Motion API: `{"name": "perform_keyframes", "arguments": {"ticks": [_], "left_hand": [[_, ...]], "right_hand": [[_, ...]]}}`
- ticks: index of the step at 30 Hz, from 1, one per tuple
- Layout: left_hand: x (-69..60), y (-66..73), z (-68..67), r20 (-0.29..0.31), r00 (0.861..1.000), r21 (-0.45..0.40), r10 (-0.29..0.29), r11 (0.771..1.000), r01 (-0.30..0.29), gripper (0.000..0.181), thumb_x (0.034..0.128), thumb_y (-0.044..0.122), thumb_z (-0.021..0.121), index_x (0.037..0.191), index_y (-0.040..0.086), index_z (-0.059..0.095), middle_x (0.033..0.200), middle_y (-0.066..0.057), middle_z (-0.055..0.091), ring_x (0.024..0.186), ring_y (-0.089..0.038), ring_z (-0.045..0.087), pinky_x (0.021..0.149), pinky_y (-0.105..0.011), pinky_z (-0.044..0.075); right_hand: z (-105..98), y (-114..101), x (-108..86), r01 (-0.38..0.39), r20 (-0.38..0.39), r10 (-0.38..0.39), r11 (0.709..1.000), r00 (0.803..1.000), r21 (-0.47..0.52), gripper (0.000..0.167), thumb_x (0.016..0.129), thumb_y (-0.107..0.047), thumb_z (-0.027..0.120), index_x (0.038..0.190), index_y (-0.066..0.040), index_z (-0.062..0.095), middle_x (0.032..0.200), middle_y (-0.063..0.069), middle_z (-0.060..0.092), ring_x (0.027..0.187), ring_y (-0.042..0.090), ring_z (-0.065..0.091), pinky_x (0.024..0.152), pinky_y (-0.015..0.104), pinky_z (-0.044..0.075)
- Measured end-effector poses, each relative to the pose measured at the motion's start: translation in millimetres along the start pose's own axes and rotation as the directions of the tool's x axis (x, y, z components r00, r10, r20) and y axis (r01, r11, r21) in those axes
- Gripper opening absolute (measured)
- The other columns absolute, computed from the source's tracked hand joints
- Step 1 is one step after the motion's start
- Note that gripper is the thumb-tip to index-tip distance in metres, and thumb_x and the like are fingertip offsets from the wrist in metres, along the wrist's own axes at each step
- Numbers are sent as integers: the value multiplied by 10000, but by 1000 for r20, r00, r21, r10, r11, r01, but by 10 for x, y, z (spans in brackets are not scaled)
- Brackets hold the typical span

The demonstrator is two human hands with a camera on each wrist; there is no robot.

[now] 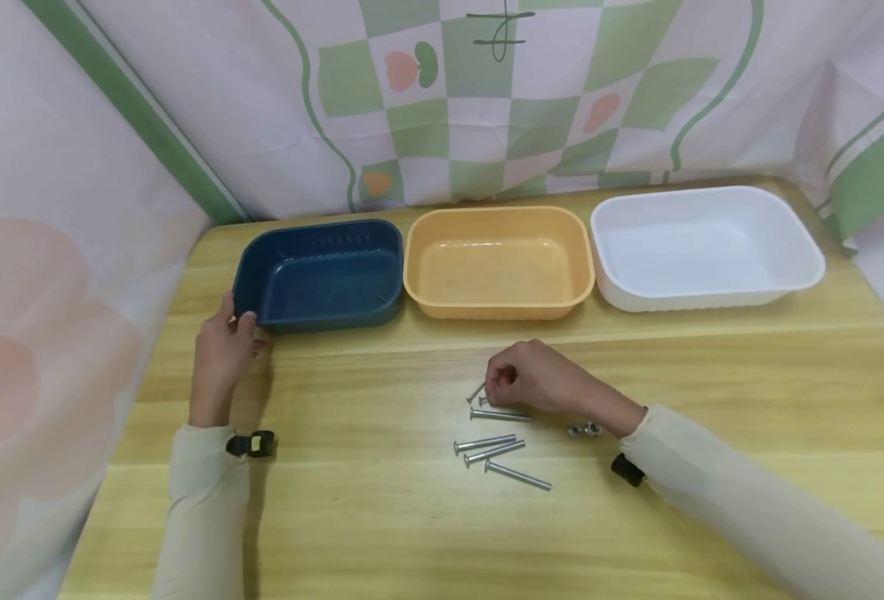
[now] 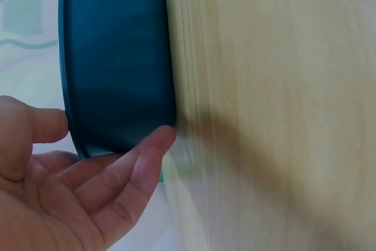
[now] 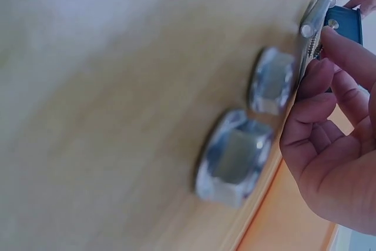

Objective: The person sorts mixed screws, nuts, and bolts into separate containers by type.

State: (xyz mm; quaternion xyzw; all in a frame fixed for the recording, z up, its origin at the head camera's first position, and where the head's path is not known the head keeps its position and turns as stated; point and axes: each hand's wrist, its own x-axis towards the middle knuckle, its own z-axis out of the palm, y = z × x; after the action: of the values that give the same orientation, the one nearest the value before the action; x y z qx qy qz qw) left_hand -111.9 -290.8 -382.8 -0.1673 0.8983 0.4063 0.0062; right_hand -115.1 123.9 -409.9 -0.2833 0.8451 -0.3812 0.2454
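My left hand [image 1: 222, 354] grips the near left corner of a dark blue tray [image 1: 320, 323]. In the left wrist view the thumb touches the tray's rim while the fingers lie around its end wall. My right hand [image 1: 535, 377] is low over the table, its thumb and index finger pinching a small screw [image 3: 318, 50]. Another small screw [image 1: 476, 392] lies beside those fingertips. Just nearer is a long bolt [image 1: 501, 415], with several more long bolts [image 1: 485, 444] below it. One small screw [image 1: 382, 297] is inside the blue tray.
A yellow tray [image 1: 500, 312] stands against the blue one, and a white tray [image 1: 711, 300] is to its right. Two hex nuts [image 1: 584, 430] sit under the right wrist. A patterned curtain [image 1: 479, 125] hangs behind the wooden table [image 1: 352, 500].
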Motion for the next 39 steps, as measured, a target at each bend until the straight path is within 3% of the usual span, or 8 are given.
{"name": "perform_keyframes", "arguments": {"ticks": [13,21,30,39], "left_hand": [[0,-21,-4,3,1000,16,6,1000,-6,600,1082,261,351,1590,36,125,1500,-325,330,946,-404,697,608,-192,519],[3,-27,-8,7,1000,16,2,1000,-2,603,1084,274,349,1590,43,118,1515,-319,306,962,-400,694,622,-185,514],[-3,-6,-14,12,1000,19,-13,1000,12,601,1086,265,350,1592,49,107,1510,-314,318,967,-394,693,610,-164,489],[6,-7,-10,3,1000,1,-6,1000,6,596,1083,241,362,1591,35,128,1516,-313,308,962,-410,691,617,-165,506]], "right_hand": [[-49,-30,13,-16,-6,17,998,1000,64,104,872,-76,765,814,-154,726,748,-48,660,731,164,587,689,341,501],[-65,-72,60,-7,-17,9,988,1000,155,78,869,-50,749,855,-122,724,785,-11,670,760,201,593,705,359,501],[-39,-142,121,40,-61,-31,987,998,155,32,882,-93,752,884,-71,728,795,16,697,740,191,585,679,330,466],[-11,-227,167,52,-104,-34,983,994,176,19,886,-88,736,901,-99,737,782,5,692,725,182,587,663,314,455]]}}
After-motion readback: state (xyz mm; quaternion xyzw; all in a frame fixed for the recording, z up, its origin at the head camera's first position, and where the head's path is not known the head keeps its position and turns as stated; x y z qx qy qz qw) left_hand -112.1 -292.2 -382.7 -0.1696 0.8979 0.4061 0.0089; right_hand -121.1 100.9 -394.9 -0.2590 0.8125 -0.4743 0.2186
